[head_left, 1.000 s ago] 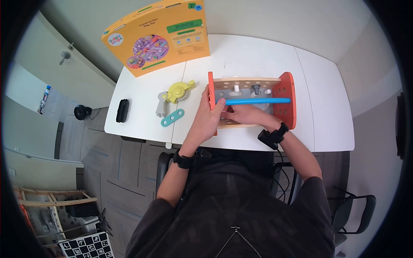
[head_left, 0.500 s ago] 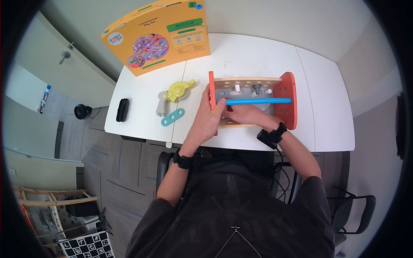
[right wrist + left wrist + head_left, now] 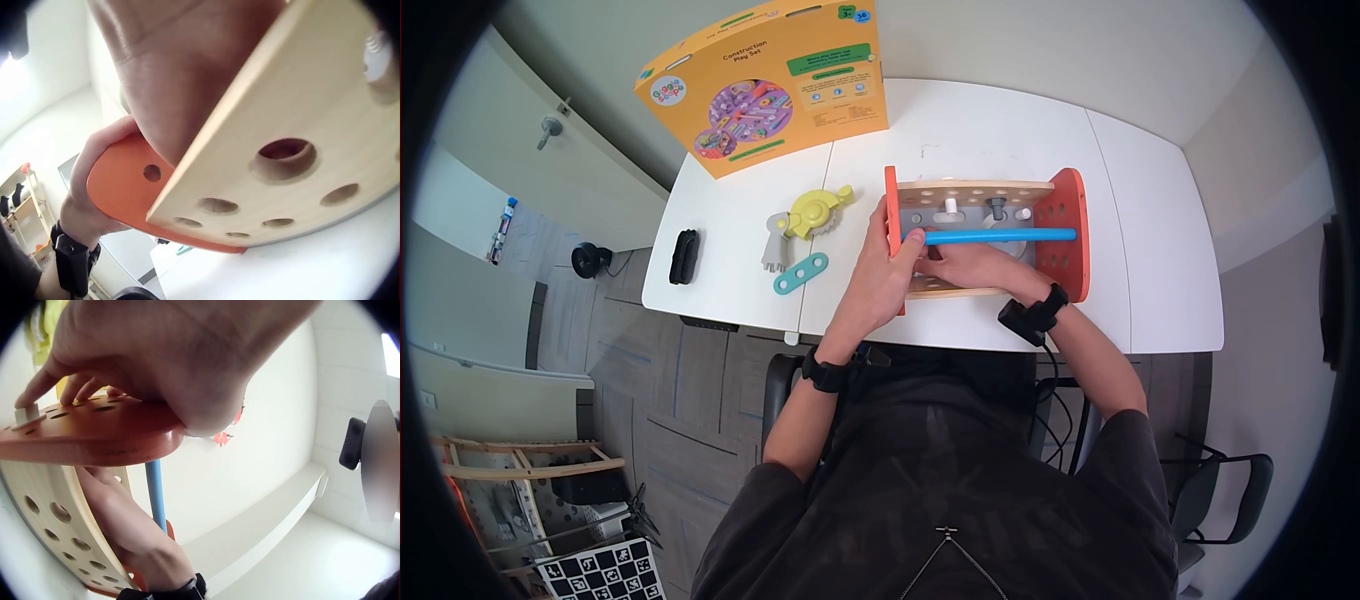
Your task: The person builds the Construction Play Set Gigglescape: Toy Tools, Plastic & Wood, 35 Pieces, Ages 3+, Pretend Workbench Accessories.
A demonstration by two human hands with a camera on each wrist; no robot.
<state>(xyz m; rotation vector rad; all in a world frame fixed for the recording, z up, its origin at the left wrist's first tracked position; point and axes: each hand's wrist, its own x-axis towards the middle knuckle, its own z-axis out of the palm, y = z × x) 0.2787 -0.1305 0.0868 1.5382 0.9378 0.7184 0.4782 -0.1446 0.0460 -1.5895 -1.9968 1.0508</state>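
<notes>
A toy toolbox has a red end panel point(image 3: 1070, 200) on the right, holed wooden sides point(image 3: 231, 156) and a blue rod handle point(image 3: 1010, 235). My left hand point(image 3: 882, 275) grips its left end panel point(image 3: 112, 440), thumb over the edge and fingers along the outer face. One fingertip touches a pale peg end point(image 3: 27, 414) protruding from that face. Reaching under the rod, my right hand point(image 3: 975, 265) is inside the box by the left end; its fingertips are hidden. White and grey bolts point(image 3: 997, 207) stick out of the far side inside.
Left of the toolbox lie a yellow toy saw point(image 3: 812, 213), a grey toothed piece point(image 3: 777, 245) and a teal holed strip point(image 3: 801, 273). A black case point(image 3: 685, 257) sits near the table's left edge. An orange cardboard box point(image 3: 800, 95) stands at the back.
Both hands keep nearly the same place at the toolbox's left end. The toolbox has shifted very slightly right; the other things have not moved.
</notes>
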